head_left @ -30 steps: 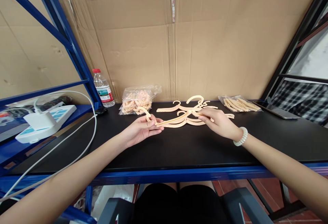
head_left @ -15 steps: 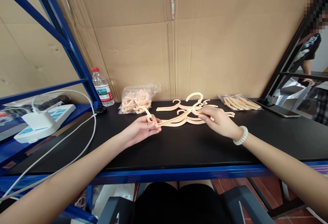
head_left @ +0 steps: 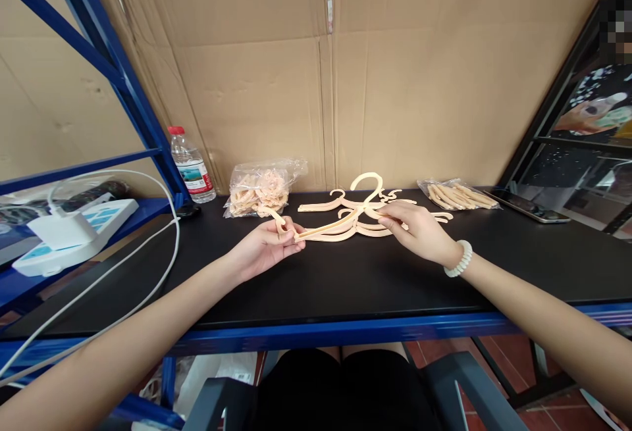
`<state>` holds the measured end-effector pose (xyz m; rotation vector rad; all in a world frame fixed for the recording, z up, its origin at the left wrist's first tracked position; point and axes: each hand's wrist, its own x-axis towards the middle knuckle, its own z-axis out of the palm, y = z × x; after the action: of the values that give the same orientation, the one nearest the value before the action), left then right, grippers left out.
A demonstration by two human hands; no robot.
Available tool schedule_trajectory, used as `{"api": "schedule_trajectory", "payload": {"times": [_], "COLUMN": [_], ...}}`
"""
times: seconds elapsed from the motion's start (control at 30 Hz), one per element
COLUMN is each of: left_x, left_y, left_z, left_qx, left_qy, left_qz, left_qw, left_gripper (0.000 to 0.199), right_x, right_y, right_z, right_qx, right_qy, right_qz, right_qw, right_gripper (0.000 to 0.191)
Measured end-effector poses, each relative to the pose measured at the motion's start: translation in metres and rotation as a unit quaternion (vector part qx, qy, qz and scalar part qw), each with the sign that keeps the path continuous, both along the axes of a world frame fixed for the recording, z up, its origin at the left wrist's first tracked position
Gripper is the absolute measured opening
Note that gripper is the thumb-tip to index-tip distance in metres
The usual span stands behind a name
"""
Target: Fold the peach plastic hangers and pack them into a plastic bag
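Observation:
A peach plastic clothes hanger (head_left: 330, 226) is held up between my two hands over the black tabletop, its large hook (head_left: 368, 176) pointing up and away. My left hand (head_left: 269, 247) pinches the left end of the hanger's arm. A curved peach hook piece (head_left: 271, 214) sticks up from the same fingers; whether it is joined to the hanger, I cannot tell. My right hand (head_left: 419, 230) grips the hanger just right of the hook's base, with fingers closed. Behind and below lie other peach hangers (head_left: 320, 207) and small hooks (head_left: 392, 195), partly covered by the held one.
A clear bag of peach hook pieces (head_left: 259, 191) stands at the back, beside a water bottle (head_left: 192, 168). Back right are a bag of peach bars (head_left: 459, 194) and a phone (head_left: 530, 208). A power strip (head_left: 74, 240) with white cables lies left. Another person (head_left: 592, 112) is at right.
The view has shifted slightly, so everything sits a little further left. Both hands keep their hold on the hanger. The person at the right has come nearer.

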<state>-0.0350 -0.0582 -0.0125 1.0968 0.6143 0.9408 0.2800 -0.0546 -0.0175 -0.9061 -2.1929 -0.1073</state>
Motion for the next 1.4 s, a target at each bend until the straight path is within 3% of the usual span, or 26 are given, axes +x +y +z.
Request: {"api": "schedule_trajectory", "payload": {"times": [0.3,0.9,1.4], "left_x": [-0.0005,-0.0030,0.0018], "left_y": [0.0027,0.0022,0.0050], "left_z": [-0.0012,-0.0024,-0.0073], "left_qx": [-0.025,-0.008,0.034], "left_qy": [-0.024,-0.027,-0.017], "left_qz": [0.049,-0.003,0.012], "left_qw": [0.998,1.000,0.999], "left_gripper": [0.015,0.014,0.026], "right_x": [-0.0011,0.0015,-0.0054], "right_y": [-0.0009,0.0009,-0.0052], "right_z": [0.0000,-0.0033,-0.0014], "right_qx": [0.015,0.030,0.060], "right_qy": [0.006,0.000,-0.012], "right_qz": [-0.010,-0.017,-0.008], "right_qw": [1.000,0.999,0.998], "right_gripper": [0.026,0.024,0.025]}}
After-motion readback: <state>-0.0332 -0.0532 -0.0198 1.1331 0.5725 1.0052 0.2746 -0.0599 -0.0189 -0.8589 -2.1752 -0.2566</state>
